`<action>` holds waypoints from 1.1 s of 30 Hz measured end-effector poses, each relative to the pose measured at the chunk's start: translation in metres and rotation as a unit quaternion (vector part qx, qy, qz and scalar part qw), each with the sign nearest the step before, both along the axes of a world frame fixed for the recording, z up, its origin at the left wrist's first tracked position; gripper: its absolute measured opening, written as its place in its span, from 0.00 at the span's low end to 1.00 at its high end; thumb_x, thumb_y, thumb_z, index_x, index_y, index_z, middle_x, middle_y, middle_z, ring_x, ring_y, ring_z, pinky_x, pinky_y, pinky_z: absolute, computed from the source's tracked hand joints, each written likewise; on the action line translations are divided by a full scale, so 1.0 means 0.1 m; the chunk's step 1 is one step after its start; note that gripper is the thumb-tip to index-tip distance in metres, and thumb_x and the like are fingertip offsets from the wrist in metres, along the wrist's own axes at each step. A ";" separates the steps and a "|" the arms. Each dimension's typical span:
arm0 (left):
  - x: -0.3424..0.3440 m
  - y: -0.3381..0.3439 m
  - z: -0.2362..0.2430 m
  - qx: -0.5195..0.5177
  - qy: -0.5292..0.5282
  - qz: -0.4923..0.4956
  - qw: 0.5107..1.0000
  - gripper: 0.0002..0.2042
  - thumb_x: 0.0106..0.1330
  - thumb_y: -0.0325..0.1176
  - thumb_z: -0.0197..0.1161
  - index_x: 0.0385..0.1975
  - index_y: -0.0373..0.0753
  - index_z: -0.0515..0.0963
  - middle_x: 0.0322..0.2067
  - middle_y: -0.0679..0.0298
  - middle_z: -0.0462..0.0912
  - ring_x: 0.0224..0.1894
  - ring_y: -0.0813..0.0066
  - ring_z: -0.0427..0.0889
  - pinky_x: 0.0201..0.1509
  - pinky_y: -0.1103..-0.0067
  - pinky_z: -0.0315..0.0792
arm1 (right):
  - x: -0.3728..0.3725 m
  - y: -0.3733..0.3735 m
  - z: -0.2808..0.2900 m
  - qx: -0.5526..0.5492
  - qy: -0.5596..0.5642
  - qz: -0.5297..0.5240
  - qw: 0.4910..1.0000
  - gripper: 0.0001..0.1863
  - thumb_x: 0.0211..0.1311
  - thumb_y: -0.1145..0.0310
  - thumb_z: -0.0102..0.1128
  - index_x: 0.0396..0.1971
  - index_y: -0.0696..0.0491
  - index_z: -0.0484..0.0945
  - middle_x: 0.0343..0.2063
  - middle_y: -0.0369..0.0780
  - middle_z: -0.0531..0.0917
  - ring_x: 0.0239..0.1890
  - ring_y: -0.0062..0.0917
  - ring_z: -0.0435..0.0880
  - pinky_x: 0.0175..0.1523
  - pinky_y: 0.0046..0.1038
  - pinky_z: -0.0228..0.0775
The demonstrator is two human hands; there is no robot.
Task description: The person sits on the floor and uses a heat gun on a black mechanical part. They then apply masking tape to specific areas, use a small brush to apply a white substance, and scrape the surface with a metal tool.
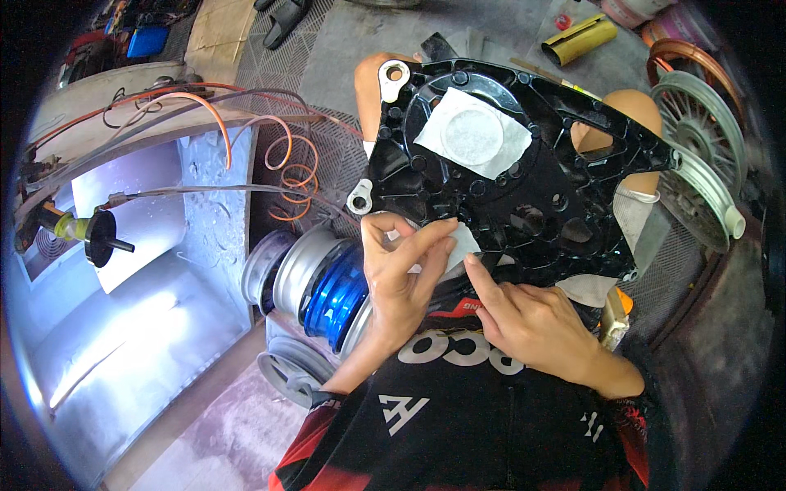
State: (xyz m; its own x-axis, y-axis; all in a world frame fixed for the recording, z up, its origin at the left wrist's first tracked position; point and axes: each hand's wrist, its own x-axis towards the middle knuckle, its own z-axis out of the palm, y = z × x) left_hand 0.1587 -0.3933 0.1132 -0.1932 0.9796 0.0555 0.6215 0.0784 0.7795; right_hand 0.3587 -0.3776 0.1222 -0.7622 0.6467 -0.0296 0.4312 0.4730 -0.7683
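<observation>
White sheet (501, 141) already on black casting (512, 186); left hand (397, 274) pinches smaller white piece (464, 242), apparently unplaced; right hand (540, 331) loose, index extended.

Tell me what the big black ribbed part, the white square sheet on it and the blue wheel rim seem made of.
Big black ribbed part: probably cast metal, glossily painted; its lugs look silvery.
White square sheet: matte, perhaps paper or tape; circular outline shows.
Blue wheel rim: likely metal, glossy coating, bright reflections.

Black top (483, 425), bold white lettering (454, 353), angular white emblem (401, 413), red-and-black sleeves (307, 434), dark cuffs (629, 383), red patch (458, 308)
</observation>
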 end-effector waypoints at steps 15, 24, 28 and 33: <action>-0.12 0.07 0.13 -0.054 0.117 -0.066 0.989 0.22 0.53 0.27 0.73 0.49 0.53 0.83 0.35 0.59 0.66 0.23 0.76 0.76 0.25 0.81 0.71 | -0.20 0.02 0.04 0.010 -0.111 -0.005 0.994 0.45 0.49 0.74 0.57 0.70 0.64 0.52 0.18 0.44 0.79 0.17 0.34 0.83 0.20 0.33 0.77; -0.21 0.09 0.14 0.006 0.100 -0.082 0.992 0.26 0.52 0.25 0.74 0.55 0.42 0.78 0.38 0.62 0.63 0.23 0.81 0.67 0.28 0.86 0.66 | -0.24 0.03 0.12 0.028 -0.171 0.012 0.985 0.46 0.47 0.74 0.63 0.69 0.65 0.54 0.17 0.40 0.78 0.16 0.29 0.81 0.22 0.31 0.76; -0.32 -0.04 -0.15 0.160 -0.191 0.062 0.966 0.37 0.54 0.20 0.70 0.65 0.35 0.60 0.44 0.62 0.66 0.27 0.82 0.69 0.34 0.85 0.68 | -0.24 0.02 0.10 0.048 -0.113 -0.001 0.992 0.46 0.47 0.74 0.61 0.70 0.63 0.54 0.16 0.40 0.78 0.15 0.29 0.81 0.20 0.31 0.75; -0.49 0.21 -0.13 0.081 -0.213 0.078 0.971 0.38 0.57 0.22 0.69 0.67 0.35 0.56 0.50 0.59 0.68 0.44 0.77 0.72 0.43 0.83 0.72 | -0.28 0.04 0.08 0.030 -0.135 0.002 0.990 0.45 0.47 0.75 0.58 0.70 0.62 0.55 0.15 0.41 0.78 0.14 0.29 0.81 0.17 0.31 0.74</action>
State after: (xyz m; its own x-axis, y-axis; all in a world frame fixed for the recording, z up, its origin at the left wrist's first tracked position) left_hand 0.1100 -0.3727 0.0997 -0.3775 0.9218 0.0885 0.2314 0.0014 0.9729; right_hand 0.3311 -0.3735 0.1297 -0.7343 0.6502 -0.1953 0.6154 0.5161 -0.5958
